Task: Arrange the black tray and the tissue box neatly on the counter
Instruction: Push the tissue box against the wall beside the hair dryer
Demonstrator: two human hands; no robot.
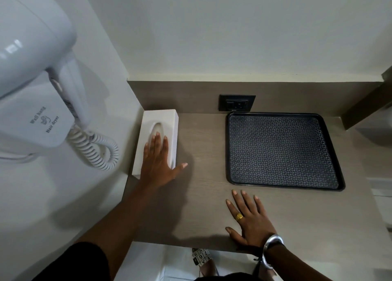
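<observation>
A white tissue box (163,119) lies lengthwise against the left wall on the grey-brown counter (203,153). My left hand (158,164) rests flat on the near half of its top, fingers spread, thumb out over the counter. A black tray (282,150) with a patterned mat lies flat at the back right, close to the backsplash, with nothing on it. My right hand (248,219), with a gold ring and a silver bangle, lies palm down on the counter near the front edge, just short of the tray's near rim, holding nothing.
A white wall-hung hair dryer (36,72) with a coiled cord (95,151) juts out from the left wall beside the tissue box. A black power socket (237,103) sits in the backsplash behind the tray. The counter's front edge (180,245) runs below my hands.
</observation>
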